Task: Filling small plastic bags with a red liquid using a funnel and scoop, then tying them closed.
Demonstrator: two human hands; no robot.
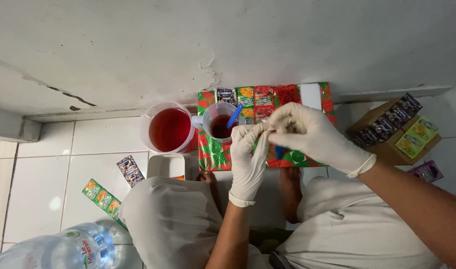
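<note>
Both my hands wear white gloves and meet over a box wrapped in red and green paper (215, 152). My left hand (248, 159) and my right hand (307, 135) pinch a small sachet (269, 130) between their fingertips; most of it is hidden. Just left of them stands a clear measuring cup (219, 122) of dark red drink with a blue spoon (234, 115) in it. A larger clear jug (169, 128) of red drink stands further left. A row of colourful drink sachets (253, 97) leans against the wall behind the cup.
A cardboard box (394, 130) of sachets sits at the right, with a loose purple sachet (427, 171) beside it. On the tiled floor at the left lie a dark sachet (130, 170), a green sachet strip (103, 197), a white tray (165, 166) and a water bottle (63, 249).
</note>
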